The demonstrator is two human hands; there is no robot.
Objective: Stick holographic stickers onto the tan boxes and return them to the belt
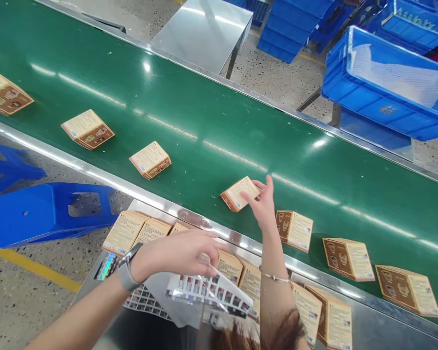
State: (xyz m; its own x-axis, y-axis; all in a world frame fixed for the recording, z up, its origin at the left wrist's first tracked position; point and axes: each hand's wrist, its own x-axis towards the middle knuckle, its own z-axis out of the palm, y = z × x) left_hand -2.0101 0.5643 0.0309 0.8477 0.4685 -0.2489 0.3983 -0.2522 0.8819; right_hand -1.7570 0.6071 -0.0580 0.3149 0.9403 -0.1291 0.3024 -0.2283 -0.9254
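Work seems partway: one cream-and-brown cardboard box [239, 195] lies on the green conveyor belt [190, 204], the right hand's [260, 197] fingers clamped on its 2 o'clock end. Its long axis runs 8 to 2 o'clock, printed cream face up, brown side towards 8. Three similar boxes [151, 158] lie towards 10, three towards 4; more fill the steel desk [368, 328] below. Which are finished cannot be told. The left hand's [184, 253] fingers pinch a white label sheet [213, 290].
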